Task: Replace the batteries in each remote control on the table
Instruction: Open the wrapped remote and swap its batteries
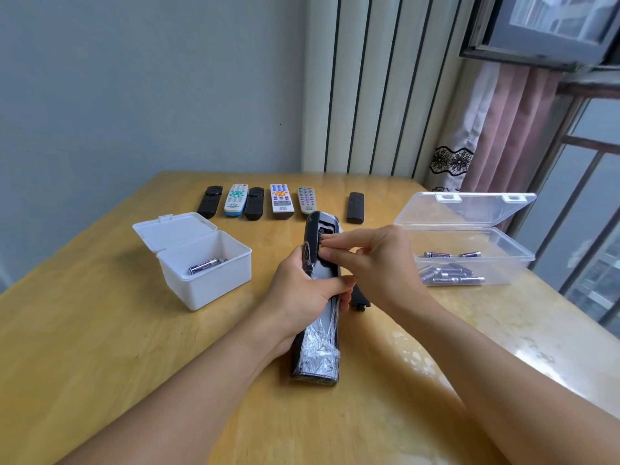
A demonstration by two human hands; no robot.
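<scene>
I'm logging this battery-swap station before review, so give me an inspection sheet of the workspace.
Surface: wooden table, glossy.
Job's things: black remote held, compartment open; six remotes in a row; battery cover on table; white box holds batteries; clear box holds more.
Clutter: nothing seen.
Hands: left hand grips the remote; right hand pinches at the compartment.
Cables: nothing seen.
Surroundings: wall, curtain, window.
</scene>
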